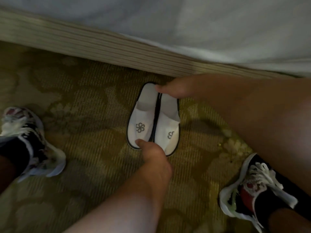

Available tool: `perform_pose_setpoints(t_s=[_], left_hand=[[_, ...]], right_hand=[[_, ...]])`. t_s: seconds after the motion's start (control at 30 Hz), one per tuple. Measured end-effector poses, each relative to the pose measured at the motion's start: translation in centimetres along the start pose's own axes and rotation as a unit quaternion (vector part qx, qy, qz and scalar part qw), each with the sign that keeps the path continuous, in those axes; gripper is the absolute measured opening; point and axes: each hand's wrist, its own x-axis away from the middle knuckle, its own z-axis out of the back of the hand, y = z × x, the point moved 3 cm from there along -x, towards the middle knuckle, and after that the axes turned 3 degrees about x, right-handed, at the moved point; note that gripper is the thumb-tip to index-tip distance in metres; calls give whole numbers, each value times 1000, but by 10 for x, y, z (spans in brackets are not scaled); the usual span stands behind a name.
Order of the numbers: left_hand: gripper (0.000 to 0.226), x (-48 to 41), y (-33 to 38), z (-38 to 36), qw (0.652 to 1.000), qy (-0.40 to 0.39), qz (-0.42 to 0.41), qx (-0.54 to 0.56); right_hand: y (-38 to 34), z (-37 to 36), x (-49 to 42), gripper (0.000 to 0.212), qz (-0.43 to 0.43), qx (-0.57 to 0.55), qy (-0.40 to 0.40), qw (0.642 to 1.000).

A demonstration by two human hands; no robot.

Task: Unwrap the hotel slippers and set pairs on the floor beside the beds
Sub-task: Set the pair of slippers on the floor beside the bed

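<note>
Slippers [144,118] lie as a pair on the patterned carpet [87,101], side by side and touching along their dark-trimmed inner edges, unwrapped, heels toward the bed and toes toward the person. Each white upper carries a grey swirl logo [140,127]. The pair sits between the two hands, one at each end.

The left hand [154,157] comes up from the bottom of the view and rests on the toe ends. Its thumb tip [138,141] presses on the toe of the left-side slipper, while bent fingers curl over the toe of the other, so it grips the pair at the front.

The right hand [176,89] reaches in from the right to the heel ends. One fingertip [158,88] lies on the heel rim of the left-side slipper, but the other fingers are hidden and blurred, so whether this hand grips or only touches cannot be told.

Just beyond the heels runs the striped bed base [101,41], with white bedding [202,22] hanging over it. The person's sneakers stand well apart on either side — one at the left [32,142], one at the lower right [255,187]. The right forearm crosses in front of part of the carpet and bed base.
</note>
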Motion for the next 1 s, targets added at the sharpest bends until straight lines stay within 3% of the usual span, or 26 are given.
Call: perform_pose_setpoints(t_s=[0.17,0.3,0.43,0.57,0.83,1.0], left_hand=[[73,67,11,13,998,-6,-54,18],[73,130,29,27,997,-22,-78,8],[79,188,41,48,992,-103,-65,-20],[82,258,52,61,980,-121,-129,-95],[84,363,57,84,935,-151,-278,-159],[83,427,32,104,870,-228,-372,-229]], right_hand=[[-6,2,65,92,-34,2,2,999],[-18,11,124,92,-31,-30,42,998],[-33,20,191,86,-18,-72,86,994],[-48,28,271,90,-38,-66,132,988],[-64,11,416,84,42,-70,288,954],[-66,-4,497,82,84,-93,375,919]])
